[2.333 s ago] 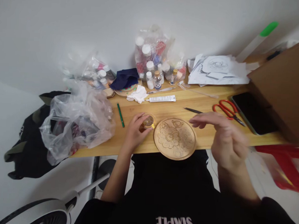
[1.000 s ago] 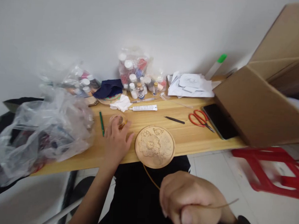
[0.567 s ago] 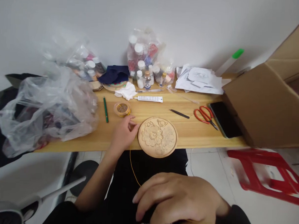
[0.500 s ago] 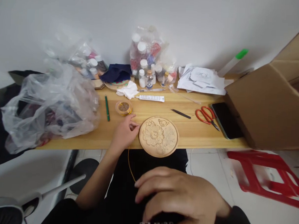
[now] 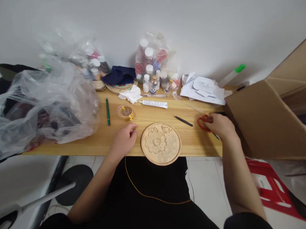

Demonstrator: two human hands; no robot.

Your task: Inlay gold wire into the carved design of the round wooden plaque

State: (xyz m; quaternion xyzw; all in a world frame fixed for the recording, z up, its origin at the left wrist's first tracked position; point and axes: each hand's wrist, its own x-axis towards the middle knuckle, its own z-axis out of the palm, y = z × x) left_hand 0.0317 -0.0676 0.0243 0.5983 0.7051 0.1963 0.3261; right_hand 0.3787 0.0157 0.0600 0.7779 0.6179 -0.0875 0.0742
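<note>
My right hand [image 5: 219, 126] is at the red-handled scissors [image 5: 203, 122], fingers closed round part of their handles; the blades point toward the table's front edge. To the left of the round wooden plaque [image 5: 161, 144], my left hand [image 5: 125, 138] rests on the table with its fingers curled together; whether they pinch the thin gold wire [image 5: 149, 196] is too small to tell. That wire hangs over the table edge and loops across my lap. A spool of gold wire [image 5: 126, 112] lies just beyond my left hand. The plaque carries a flower pattern outlined in gold.
Dark tweezers [image 5: 183, 121], a white tube [image 5: 154, 103] and a green pen [image 5: 107, 111] lie on the table [image 5: 91, 143]. A plastic bag [image 5: 67, 104] fills the left, a cardboard box [image 5: 266, 123] the right. Bottles [image 5: 153, 84] and papers [image 5: 203, 89] line the back.
My right hand has moved from above my lap to the scissors and closed on their handles. My left hand has shifted slightly toward me. The wire now loops lower across my lap.
</note>
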